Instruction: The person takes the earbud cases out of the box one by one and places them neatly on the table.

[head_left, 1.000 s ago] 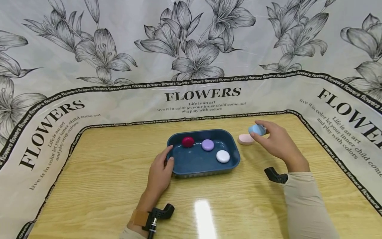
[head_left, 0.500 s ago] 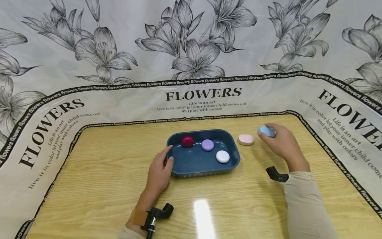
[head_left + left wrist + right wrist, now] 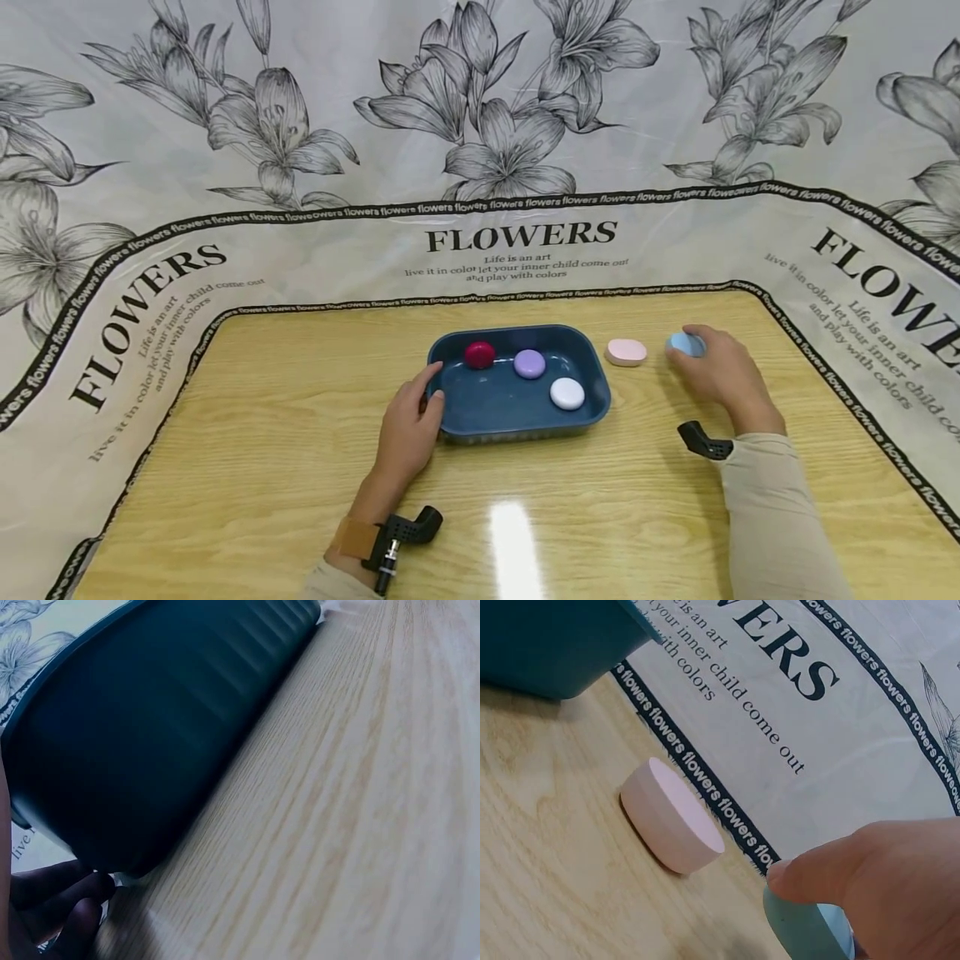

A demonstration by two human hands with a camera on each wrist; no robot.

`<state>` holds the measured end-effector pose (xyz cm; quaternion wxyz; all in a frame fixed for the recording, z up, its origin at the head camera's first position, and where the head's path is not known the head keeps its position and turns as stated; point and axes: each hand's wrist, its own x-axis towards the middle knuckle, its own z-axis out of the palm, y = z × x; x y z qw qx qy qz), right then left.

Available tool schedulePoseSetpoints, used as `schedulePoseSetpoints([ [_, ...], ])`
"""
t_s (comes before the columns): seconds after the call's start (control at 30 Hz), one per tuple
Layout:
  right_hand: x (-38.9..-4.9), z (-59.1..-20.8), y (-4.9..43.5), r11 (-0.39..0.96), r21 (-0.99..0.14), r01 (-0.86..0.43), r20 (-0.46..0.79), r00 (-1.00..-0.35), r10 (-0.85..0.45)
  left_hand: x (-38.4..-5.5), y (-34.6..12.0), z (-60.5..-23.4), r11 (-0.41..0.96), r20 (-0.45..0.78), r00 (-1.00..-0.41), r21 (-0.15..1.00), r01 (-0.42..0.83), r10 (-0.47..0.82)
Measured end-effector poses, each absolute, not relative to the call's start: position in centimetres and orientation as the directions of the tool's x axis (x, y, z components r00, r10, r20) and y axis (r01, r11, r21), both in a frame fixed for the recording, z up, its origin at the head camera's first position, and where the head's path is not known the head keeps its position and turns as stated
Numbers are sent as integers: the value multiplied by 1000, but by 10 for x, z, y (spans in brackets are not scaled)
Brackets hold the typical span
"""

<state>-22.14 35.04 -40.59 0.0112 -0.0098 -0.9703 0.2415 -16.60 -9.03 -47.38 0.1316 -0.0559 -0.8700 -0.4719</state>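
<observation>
My right hand [image 3: 723, 371] pinches a light blue soap bar [image 3: 684, 344] between thumb and fingers, low over the table at the right. The right wrist view shows the thumb on the blue bar's upper edge. To its left, a pink oval soap bar [image 3: 626, 352] lies by itself on the wood, apart from the hand. My left hand [image 3: 407, 427] holds the left end of a dark blue plastic tub [image 3: 517, 427], fingers along its outer wall and thumb at the rim. Inside the tub lie a red piece [image 3: 479, 355], a purple piece [image 3: 529, 364] and a white piece [image 3: 567, 393], all rounded.
The wooden table [image 3: 255, 450] is bordered at the back and sides by a flower-printed cloth [image 3: 322, 258] standing up like a wall. A black wrist mount [image 3: 405, 529] sits on the left wrist, and another black mount [image 3: 705, 442] on the right.
My right hand has carried the blue soap bar to the right and down towards the table, away from the pink bar. The left hand keeps its place on the tub.
</observation>
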Motion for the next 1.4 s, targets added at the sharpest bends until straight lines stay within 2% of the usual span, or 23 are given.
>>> schedulePoseSetpoints([
  [0.8,-223,-431,350,877,-479,46,-53,-998,24,-165,-95,-477,561,265,-964,802,203,-30],
  [1.27,-231,-430,353,885,-461,73,-48,-997,57,-164,-93,-478,553,279,-959,806,212,-40],
  [1.4,-233,-429,356,880,-472,51,-4,-998,55,-166,-90,-477,547,289,-957,806,224,-35],
])
